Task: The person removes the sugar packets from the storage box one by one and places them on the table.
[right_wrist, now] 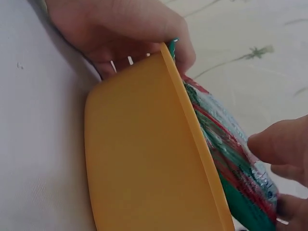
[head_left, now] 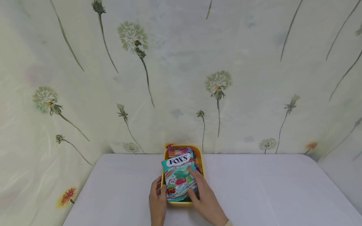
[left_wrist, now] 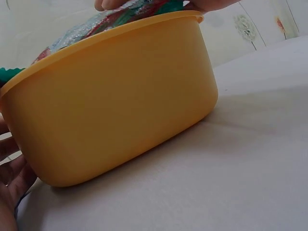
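- Head view: the right hand (head_left: 205,197) had a loose grip, thumb and fingers spread apart, resting on the bag (head_left: 179,177).
- Left hand (head_left: 157,197) had a closed grip on the bin (head_left: 181,204), thumb over the rim, fingers along the outer wall.
- Bag, teal and marked FOX'S, lay tilted inside the bin, bulging above its rim.
- Purple-red packs (head_left: 181,151) showed beyond it, also inside.
- Bin stood on the white desk (head_left: 254,188), near the dandelion-print cloth (head_left: 181,62) behind.
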A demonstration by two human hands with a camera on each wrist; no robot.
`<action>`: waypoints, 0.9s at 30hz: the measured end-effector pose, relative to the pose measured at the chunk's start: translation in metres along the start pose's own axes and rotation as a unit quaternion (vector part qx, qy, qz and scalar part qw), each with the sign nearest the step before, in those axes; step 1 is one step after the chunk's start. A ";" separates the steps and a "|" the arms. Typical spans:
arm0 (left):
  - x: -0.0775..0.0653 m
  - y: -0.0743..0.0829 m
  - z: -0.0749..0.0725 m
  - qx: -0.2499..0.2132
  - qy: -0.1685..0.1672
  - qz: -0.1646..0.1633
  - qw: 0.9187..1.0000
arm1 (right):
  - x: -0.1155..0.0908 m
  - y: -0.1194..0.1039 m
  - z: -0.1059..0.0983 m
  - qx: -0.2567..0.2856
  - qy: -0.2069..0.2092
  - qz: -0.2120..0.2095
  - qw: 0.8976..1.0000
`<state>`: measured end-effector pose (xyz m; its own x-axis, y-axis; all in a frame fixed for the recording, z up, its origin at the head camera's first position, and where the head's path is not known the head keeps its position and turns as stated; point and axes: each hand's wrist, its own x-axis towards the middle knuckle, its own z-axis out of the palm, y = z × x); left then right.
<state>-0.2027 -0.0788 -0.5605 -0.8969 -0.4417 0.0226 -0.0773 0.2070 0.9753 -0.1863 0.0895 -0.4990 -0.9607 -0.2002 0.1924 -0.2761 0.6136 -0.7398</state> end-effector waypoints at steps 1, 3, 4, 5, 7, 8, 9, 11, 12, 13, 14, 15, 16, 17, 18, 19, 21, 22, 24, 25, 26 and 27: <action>0.000 0.000 0.000 0.001 0.000 0.000 1.000 | 0.000 0.000 0.000 0.008 0.000 -0.002 1.000; 0.001 -0.001 0.000 0.002 0.002 0.000 1.000 | 0.001 -0.001 -0.001 0.028 -0.001 -0.008 1.000; 0.001 -0.001 -0.001 0.003 0.002 0.001 1.000 | 0.001 -0.001 -0.002 0.039 -0.002 -0.012 0.999; 0.001 -0.001 -0.001 0.006 0.003 0.002 1.000 | 0.002 -0.001 -0.002 0.051 -0.001 -0.014 0.999; 0.001 -0.001 -0.001 0.012 0.003 0.003 1.000 | 0.002 -0.001 -0.002 0.070 0.002 -0.023 0.997; 0.001 -0.001 -0.001 0.014 0.003 0.004 1.000 | 0.003 0.000 -0.002 0.076 0.004 -0.027 0.997; 0.001 -0.001 -0.001 0.016 0.003 0.005 1.000 | 0.003 0.000 -0.002 0.079 0.006 -0.031 0.996; 0.001 -0.001 -0.001 0.018 0.005 0.008 1.000 | 0.003 0.001 -0.002 0.078 0.008 -0.040 0.996; 0.001 -0.001 -0.001 0.018 0.006 0.008 1.000 | 0.003 0.002 -0.002 0.072 0.008 -0.046 0.996; 0.001 -0.001 -0.001 0.017 0.007 0.009 1.000 | 0.003 0.002 -0.002 0.066 0.006 -0.049 0.997; 0.001 -0.002 -0.001 0.016 0.008 0.008 1.000 | 0.003 0.003 -0.002 0.059 0.004 -0.051 0.997; 0.001 -0.002 -0.001 0.017 0.008 0.009 1.000 | 0.003 0.003 -0.002 0.053 0.000 -0.052 0.997; 0.002 -0.002 -0.001 0.017 0.008 0.008 1.000 | 0.003 0.004 -0.002 0.054 -0.003 -0.052 0.997; 0.002 -0.002 -0.001 0.017 0.006 0.006 1.000 | 0.003 0.004 -0.002 0.052 -0.004 -0.052 0.997; 0.002 -0.001 -0.001 0.017 0.005 0.004 1.000 | 0.003 0.005 -0.002 0.053 -0.003 -0.052 0.997; 0.002 -0.001 -0.001 0.016 0.004 0.003 1.000 | 0.003 0.006 -0.002 0.058 -0.002 -0.050 0.997; 0.001 -0.001 -0.001 0.015 0.002 -0.002 1.000 | 0.004 0.008 -0.001 0.081 0.003 -0.042 0.996; 0.001 -0.001 -0.001 0.013 0.002 -0.004 1.000 | 0.004 0.009 -0.001 0.099 0.004 -0.038 0.994; 0.001 -0.001 -0.001 0.010 0.001 -0.006 1.000 | 0.004 0.010 0.000 0.130 0.008 -0.026 0.991; 0.001 -0.002 -0.001 0.009 0.000 -0.007 1.000 | 0.004 0.011 0.000 0.149 0.008 -0.018 0.989; 0.001 -0.002 -0.001 0.008 0.000 -0.008 1.000 | 0.004 0.011 0.000 0.167 0.008 -0.011 0.986; 0.001 -0.002 -0.001 0.006 -0.001 -0.009 1.000 | 0.004 0.011 0.000 0.178 0.010 -0.007 0.984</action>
<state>-0.2028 -0.0800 -0.5619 -0.8964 -0.4432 0.0045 -0.0989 0.2098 0.9727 -0.1928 0.0954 -0.5067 -0.9584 -0.1900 0.2131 -0.2638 0.3043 -0.9153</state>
